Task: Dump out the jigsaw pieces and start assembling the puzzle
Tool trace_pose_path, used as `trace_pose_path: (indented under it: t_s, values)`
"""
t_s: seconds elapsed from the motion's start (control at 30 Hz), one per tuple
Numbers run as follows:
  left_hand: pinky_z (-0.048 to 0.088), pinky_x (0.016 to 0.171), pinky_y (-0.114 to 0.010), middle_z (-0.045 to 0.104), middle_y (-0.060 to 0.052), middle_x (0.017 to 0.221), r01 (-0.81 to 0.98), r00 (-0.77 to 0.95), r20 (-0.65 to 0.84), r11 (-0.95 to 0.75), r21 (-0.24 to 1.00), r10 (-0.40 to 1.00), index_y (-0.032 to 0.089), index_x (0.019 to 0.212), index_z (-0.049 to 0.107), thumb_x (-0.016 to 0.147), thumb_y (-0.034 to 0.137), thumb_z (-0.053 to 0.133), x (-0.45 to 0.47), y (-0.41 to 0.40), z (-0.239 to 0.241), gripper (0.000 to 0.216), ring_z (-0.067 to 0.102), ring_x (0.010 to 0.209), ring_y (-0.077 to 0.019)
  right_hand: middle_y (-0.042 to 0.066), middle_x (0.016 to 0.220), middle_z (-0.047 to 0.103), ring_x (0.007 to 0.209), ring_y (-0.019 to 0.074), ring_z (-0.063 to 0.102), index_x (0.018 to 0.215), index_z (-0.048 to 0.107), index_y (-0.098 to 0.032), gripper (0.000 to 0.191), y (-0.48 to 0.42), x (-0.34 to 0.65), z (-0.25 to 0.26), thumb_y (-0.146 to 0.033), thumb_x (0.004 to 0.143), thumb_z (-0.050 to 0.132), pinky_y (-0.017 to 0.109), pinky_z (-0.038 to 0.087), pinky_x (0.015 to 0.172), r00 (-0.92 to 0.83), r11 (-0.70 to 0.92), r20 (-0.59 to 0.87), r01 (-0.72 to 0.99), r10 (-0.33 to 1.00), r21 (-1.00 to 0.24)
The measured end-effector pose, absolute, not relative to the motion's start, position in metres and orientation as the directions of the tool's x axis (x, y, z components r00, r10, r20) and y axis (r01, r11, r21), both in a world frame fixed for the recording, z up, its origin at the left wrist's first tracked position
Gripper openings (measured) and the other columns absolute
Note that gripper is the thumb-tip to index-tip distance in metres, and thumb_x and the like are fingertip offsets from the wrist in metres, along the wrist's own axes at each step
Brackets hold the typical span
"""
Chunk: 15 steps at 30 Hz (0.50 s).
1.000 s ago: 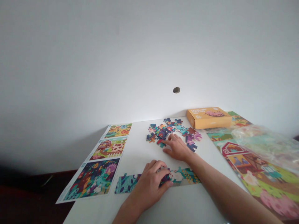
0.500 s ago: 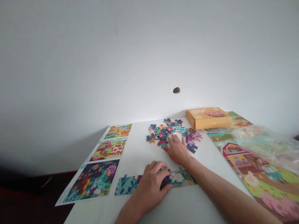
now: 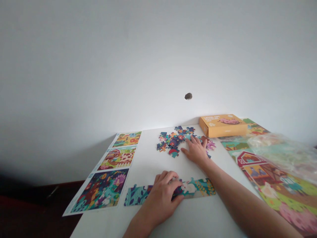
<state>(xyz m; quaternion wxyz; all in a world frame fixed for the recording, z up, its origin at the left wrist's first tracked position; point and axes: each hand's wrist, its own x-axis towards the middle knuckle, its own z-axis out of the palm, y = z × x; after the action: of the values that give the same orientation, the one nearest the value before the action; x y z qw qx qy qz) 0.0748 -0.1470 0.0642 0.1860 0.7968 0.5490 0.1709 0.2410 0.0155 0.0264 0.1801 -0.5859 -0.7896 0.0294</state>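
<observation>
My left hand [image 3: 165, 191] lies over the middle of a joined strip of jigsaw pieces [image 3: 201, 187], fingers curled at its far side and thumb at its near edge. The strip shows blue leaves at one end, a white rabbit and yellow plants at the other; the hand hides its middle. Farther back, my right hand [image 3: 196, 149] is open, fingers spread, with its fingertips on the right part of a heap of loose jigsaw pieces [image 3: 174, 141]. It covers some of those pieces. Beside the heap's near edge lies a red and teal piece [image 3: 173, 152].
Left of the strip, a reference sheet [image 3: 127, 177] with three pictures overhangs the table edge. An orange puzzle box [image 3: 224, 126] stands against the wall at back right. Along the right side lies a farm poster [image 3: 268, 180] with clear plastic wrapping [image 3: 279, 148] on it.
My right hand has moved right and slightly away across the heap, uncovering the red and teal piece and covering pieces on the right. My left hand stays on the strip.
</observation>
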Motion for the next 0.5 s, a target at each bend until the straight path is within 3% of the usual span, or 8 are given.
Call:
trace_pose_path:
  t_s: [0.13,0.27,0.33,0.43,0.5]
  values:
    - [0.038,0.097,-0.038,0.058,-0.001,0.112,0.812,0.338,0.075,-0.331,0.481,0.938,0.029,0.102,0.067,0.081,0.019,0.065,0.0751,-0.1473,0.0632,0.023,0.049,0.107,-0.022,0.012,0.144,0.045,0.132,0.0355,0.036,0.138,0.048,-0.027,0.053,0.0157,0.2407,0.0271,-0.047,0.089,0.053,0.068,0.005,0.108,-0.327,0.395,0.264,0.878,0.908,-0.271]
    - [0.038,0.097,-0.038,0.058,-0.002,0.111,0.811,0.335,0.082,-0.332,0.482,0.939,0.028,0.102,0.067,0.081,0.02,0.065,0.0751,-0.1469,0.0625,0.023,0.049,0.107,-0.0221,0.005,0.154,0.034,0.141,0.0375,0.021,0.147,0.035,-0.035,0.063,0.0138,0.2355,0.0264,-0.054,0.089,0.052,0.071,0.004,0.108,-0.583,0.621,0.212,0.729,0.784,-0.289]
    - [0.038,0.097,-0.039,0.058,-0.002,0.111,0.811,0.334,0.083,-0.331,0.483,0.939,0.029,0.102,0.067,0.081,0.02,0.065,0.0751,-0.1469,0.0624,0.023,0.049,0.106,-0.0221,0.004,0.149,0.042,0.139,0.0363,0.026,0.141,0.045,-0.037,0.054,0.013,0.2338,0.0271,-0.054,0.089,0.052,0.071,0.002,0.109,-0.617,0.651,0.21,0.7,0.758,-0.293]
    - [0.039,0.096,-0.039,0.058,-0.002,0.112,0.81,0.333,0.082,-0.329,0.485,0.94,0.029,0.102,0.067,0.08,0.02,0.065,0.0753,-0.1475,0.0624,0.024,0.049,0.106,-0.0223,0.007,0.133,0.056,0.129,0.0323,0.039,0.124,0.062,-0.032,0.037,0.0128,0.2343,0.0296,-0.048,0.092,0.051,0.066,0.005,0.111,-0.511,0.574,0.268,0.771,0.816,-0.275]
    - [0.038,0.096,-0.039,0.058,-0.002,0.112,0.811,0.331,0.081,-0.327,0.485,0.94,0.028,0.101,0.067,0.08,0.019,0.065,0.0757,-0.1476,0.0626,0.024,0.049,0.107,-0.0222,0.008,0.136,0.053,0.128,0.0317,0.04,0.125,0.061,-0.031,0.038,0.0127,0.2356,0.0305,-0.047,0.092,0.051,0.063,0.012,0.112,-0.448,0.526,0.302,0.808,0.842,-0.265]
